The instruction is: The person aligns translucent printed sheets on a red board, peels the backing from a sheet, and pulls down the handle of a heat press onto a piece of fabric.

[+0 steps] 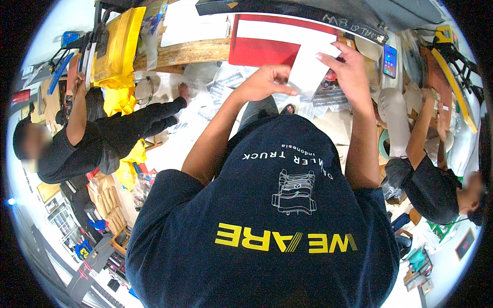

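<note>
A white paper-like sheet point(309, 66) hangs at the near edge of the worktable, its lower end reaching past the edge. My right hand point(350, 71) is closed on the sheet's upper right side, with thumb and fingers at its border. At its lower left corner, my left hand point(268, 82) has curled fingers and the thumb against the edge, seemingly pinching it. Behind the sheet a flat red piece point(264, 49) lies on the table, with a white band across its far part. Whether the band and the sheet are joined, I cannot tell.
A long black bar point(287, 16) lies across the far side of the wooden table point(192, 53). A phone point(390, 60) rests at the right. Clear plastic and printed sheets point(226, 82) litter the floor. One person point(82, 141) works at my left near yellow material; another point(429, 179) works at my right.
</note>
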